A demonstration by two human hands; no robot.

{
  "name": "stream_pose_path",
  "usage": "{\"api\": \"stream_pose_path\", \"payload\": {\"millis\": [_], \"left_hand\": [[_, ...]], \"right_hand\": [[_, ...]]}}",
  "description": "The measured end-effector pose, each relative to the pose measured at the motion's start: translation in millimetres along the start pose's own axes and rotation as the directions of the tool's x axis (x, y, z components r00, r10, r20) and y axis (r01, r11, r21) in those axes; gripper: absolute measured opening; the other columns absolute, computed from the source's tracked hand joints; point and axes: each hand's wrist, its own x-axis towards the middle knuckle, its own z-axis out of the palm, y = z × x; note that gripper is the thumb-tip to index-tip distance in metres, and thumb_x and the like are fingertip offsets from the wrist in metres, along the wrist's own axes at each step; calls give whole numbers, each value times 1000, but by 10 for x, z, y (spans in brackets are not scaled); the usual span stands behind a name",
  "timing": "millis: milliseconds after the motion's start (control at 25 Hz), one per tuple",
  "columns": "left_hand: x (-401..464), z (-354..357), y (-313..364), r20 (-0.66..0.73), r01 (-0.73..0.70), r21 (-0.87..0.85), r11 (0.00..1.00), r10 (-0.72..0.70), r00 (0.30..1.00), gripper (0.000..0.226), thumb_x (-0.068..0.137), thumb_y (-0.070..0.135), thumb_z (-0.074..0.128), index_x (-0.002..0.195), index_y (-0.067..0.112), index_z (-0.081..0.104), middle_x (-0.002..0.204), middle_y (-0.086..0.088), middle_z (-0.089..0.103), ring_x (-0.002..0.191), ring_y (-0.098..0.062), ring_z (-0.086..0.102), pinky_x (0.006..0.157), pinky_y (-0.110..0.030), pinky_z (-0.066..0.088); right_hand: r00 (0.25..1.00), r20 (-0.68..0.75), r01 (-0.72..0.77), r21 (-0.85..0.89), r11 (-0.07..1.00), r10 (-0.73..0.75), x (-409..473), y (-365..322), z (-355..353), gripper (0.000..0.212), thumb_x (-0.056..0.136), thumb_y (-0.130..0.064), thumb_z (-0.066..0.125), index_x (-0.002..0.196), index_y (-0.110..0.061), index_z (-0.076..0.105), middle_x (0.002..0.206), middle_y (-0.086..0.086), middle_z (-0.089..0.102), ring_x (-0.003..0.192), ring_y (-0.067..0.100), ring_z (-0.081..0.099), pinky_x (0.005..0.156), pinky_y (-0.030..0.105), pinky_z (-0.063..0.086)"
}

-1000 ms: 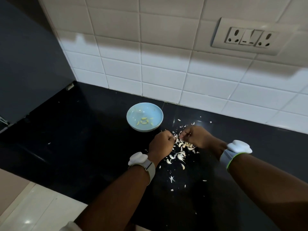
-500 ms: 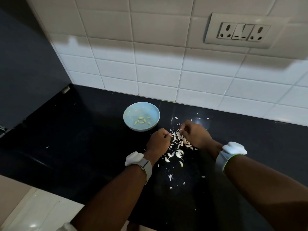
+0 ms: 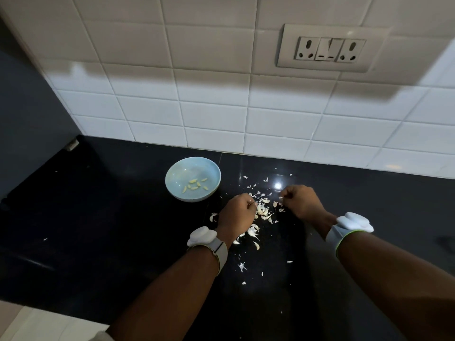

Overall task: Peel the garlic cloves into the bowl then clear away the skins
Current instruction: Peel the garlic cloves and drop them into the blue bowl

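Blue bowl: it sat left of the middle and held a few peeled cloves.
Skins: a messy pile lay between the hands, not cleared yet.
Left hand: curled, pinching something tiny.
Right hand: curled, pinching a small bit.
Left to do: more peeling maybe, then the clean-up.

Pale blue bowl holds peeled cloves; skins, perhaps cloves, scattered beside.
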Motion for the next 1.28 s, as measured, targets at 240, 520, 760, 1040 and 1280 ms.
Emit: {"api": "stream_pose_path", "payload": {"millis": [240,520,760,1040,1280], "left_hand": [[104,100,104,-9,-40,35,999,41,999,16,98,32,57,96,21,68,97,2,70,91,-23,65,77,-37,53],[216,161,183,14,-35,6,999,35,999,15,97,34,58,94,23,67,89,6,69,85,-20,64,74,-35,52],[292,202,193,30,-54,7,999,54,998,15,97,33,58,92,23,68,86,6,70,83,-19,65,75,-37,55],[338,271,216,56,-46,-27,999,48,997,17,96,36,59,91,24,68,83,8,70,80,-16,66,74,-37,56],[430,329,235,121,70,-207,976,-45,992,17,97,33,61,92,20,71,83,3,73,78,-17,68,77,-37,57]], "right_hand": [[996,-56,-77,-63,995,74,-71,190,0,13,91,-24,72,80,-28,66,90,3,75,92,27,69,78,33,53],[999,3,36,-341,939,-37,-76,164,100,9,97,-24,53,97,-19,60,108,10,68,97,38,66,76,40,51],[998,36,53,-429,902,-41,-80,59,100,11,92,-14,54,102,-16,57,112,8,65,102,35,65,78,39,50],[997,69,21,-476,879,14,18,-87,79,27,90,-18,58,117,-15,61,121,10,66,113,36,64,89,41,52],[955,30,-296,180,938,296,97,190,50,14,93,-13,66,81,-18,72,81,8,73,71,21,68,72,34,57]]}}
